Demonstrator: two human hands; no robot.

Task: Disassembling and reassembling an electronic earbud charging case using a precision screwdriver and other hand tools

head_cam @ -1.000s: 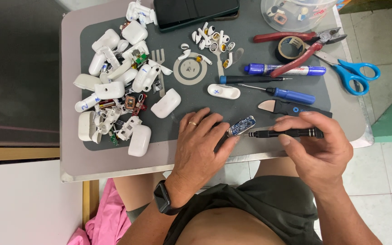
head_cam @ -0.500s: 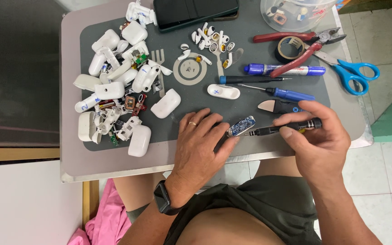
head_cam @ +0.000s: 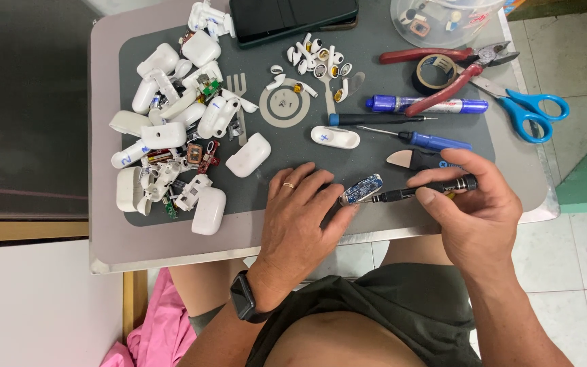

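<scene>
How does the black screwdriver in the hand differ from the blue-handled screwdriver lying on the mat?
The black screwdriver is held in the right hand, its tip at the small blue part under the left hand; the blue-handled screwdriver lies untouched on the grey mat. The first has a dark handle, the second a bright blue one. Both are slim and lie roughly sideways.

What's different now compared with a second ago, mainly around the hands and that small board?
The right hand has slid its grip along the black screwdriver: fingers that were spread over the handle end now bunch nearer the tip, thumb on the shaft. The tip stays at the small blue circuit board, which the left hand still pins on the grey mat. Everything else lies unchanged.
</scene>
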